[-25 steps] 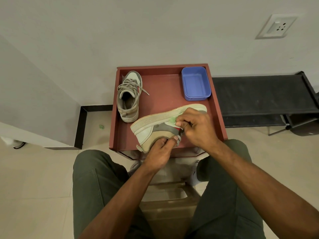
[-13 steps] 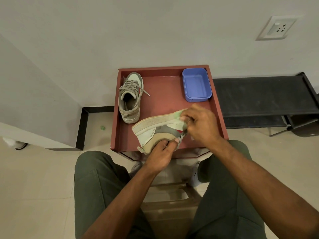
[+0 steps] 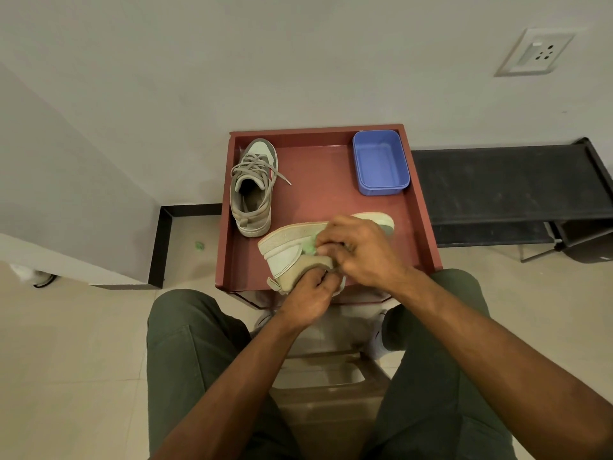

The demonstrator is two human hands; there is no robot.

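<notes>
A beige and white sneaker lies on its side at the front of a red-brown tray table, sole toward the wall. My left hand grips its heel collar from below. My right hand curls over the shoe's side and pinches a small green cloth or sponge against it. The second sneaker stands upright at the tray's back left, laces loose.
A blue plastic tub sits at the tray's back right. A black low bench stands to the right along the wall. My knees flank a plastic stool. A green scrap lies on the floor at left.
My right hand with the green cloth has slid left along the shoe's side, from near the toe toward the heel. The left hand keeps its hold.
</notes>
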